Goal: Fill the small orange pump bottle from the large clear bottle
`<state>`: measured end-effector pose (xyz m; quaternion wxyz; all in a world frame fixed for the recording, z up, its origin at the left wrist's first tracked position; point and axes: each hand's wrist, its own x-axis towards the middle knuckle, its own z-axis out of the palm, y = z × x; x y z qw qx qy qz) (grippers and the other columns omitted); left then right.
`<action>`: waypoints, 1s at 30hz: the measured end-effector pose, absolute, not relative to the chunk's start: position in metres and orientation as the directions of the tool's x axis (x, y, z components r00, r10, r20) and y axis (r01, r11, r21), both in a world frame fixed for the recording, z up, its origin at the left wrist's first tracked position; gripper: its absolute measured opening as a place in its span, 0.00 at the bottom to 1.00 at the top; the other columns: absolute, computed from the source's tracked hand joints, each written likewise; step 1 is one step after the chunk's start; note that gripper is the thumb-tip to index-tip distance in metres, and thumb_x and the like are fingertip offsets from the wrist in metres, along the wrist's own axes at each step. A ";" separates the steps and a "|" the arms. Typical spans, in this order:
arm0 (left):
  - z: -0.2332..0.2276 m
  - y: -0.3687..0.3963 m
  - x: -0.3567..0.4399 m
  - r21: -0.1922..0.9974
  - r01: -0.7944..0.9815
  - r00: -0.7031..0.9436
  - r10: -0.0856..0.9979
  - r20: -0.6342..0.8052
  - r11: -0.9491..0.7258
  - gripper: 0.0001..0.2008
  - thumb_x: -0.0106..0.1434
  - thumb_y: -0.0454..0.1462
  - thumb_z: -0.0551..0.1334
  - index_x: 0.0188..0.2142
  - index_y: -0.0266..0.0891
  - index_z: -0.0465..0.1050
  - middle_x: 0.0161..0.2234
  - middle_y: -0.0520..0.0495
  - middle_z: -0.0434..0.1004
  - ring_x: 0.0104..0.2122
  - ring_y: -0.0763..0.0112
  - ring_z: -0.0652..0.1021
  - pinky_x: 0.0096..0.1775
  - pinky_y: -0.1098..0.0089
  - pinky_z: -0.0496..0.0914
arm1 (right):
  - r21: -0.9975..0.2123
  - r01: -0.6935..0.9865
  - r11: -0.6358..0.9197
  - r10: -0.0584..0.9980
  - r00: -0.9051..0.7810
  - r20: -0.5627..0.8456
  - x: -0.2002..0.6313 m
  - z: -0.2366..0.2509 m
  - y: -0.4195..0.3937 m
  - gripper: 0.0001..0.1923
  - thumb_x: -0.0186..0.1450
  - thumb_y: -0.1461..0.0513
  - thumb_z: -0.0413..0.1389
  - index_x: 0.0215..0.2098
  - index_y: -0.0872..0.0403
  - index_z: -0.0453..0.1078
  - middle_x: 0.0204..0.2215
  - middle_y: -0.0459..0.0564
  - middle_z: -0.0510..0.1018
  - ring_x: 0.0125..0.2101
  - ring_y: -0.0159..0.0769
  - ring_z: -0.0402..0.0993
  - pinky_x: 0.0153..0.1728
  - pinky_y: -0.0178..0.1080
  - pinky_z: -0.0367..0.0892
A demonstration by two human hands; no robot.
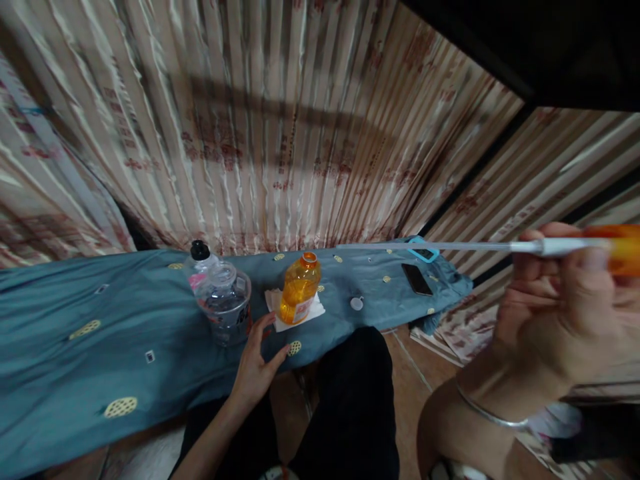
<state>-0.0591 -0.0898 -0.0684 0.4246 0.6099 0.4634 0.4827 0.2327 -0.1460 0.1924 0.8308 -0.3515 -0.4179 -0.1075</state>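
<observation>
1. Right hand (575,300): I read it as raised above the right end of the teal cloth (165,320) with yellow motifs; thumb and fingers pinch a white cylindrical collar (555,247), which carries a long, thin, translucent tube (450,247); the tube runs level towards the far edge of the cloth; the blurred orange end piece (623,250) sits behind the collar at the frame border.
2. Left hand (255,367): I see fingers and thumb spread, low over the near edge; it is beside the white paper sheet (316,309); I cannot tell whether the fingertips touch it.
3. Translucent orange bottle (300,293): upright on the sheet, mouth uncovered, between near and far edges.
4. Surroundings: clear plastic container (225,313) left of the bottle; small round translucent disc (357,303) right of it; black rectangular phone (417,279) towards the right end.
</observation>
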 end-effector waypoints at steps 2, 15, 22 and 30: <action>-0.070 -0.090 -0.061 0.965 0.160 0.103 0.976 0.192 -0.207 0.31 0.60 0.49 0.70 0.60 0.46 0.70 0.64 0.39 0.73 0.64 0.50 0.75 0.64 0.47 0.72 | -0.422 0.402 0.813 0.132 0.578 0.805 0.213 0.191 -0.133 0.13 0.55 0.61 0.72 0.37 0.51 0.76 0.29 0.43 0.81 0.29 0.34 0.79 0.39 0.45 0.78; -0.084 -0.087 -0.062 0.948 0.182 0.102 0.964 0.246 -0.261 0.30 0.62 0.48 0.70 0.61 0.46 0.68 0.65 0.39 0.72 0.65 0.48 0.74 0.63 0.45 0.72 | -0.609 0.205 0.766 0.487 0.434 0.758 0.190 0.170 -0.071 0.20 0.55 0.58 0.77 0.38 0.49 0.73 0.34 0.39 0.84 0.35 0.30 0.84 0.41 0.33 0.78; -0.062 -0.068 -0.048 0.899 0.243 0.101 0.932 0.349 -0.363 0.35 0.61 0.45 0.70 0.65 0.46 0.62 0.68 0.37 0.66 0.69 0.47 0.68 0.68 0.41 0.65 | -0.781 0.173 0.600 0.752 0.210 0.625 0.158 0.125 -0.020 0.20 0.54 0.53 0.74 0.38 0.48 0.73 0.35 0.43 0.85 0.35 0.36 0.84 0.40 0.38 0.79; -0.030 -0.020 -0.013 0.855 0.202 0.074 0.878 0.473 -0.478 0.41 0.59 0.49 0.71 0.67 0.44 0.58 0.68 0.34 0.64 0.69 0.47 0.67 0.69 0.42 0.63 | -0.859 0.269 0.436 0.877 0.086 0.472 0.149 0.066 -0.002 0.14 0.71 0.54 0.64 0.49 0.55 0.75 0.45 0.50 0.83 0.44 0.41 0.82 0.49 0.51 0.78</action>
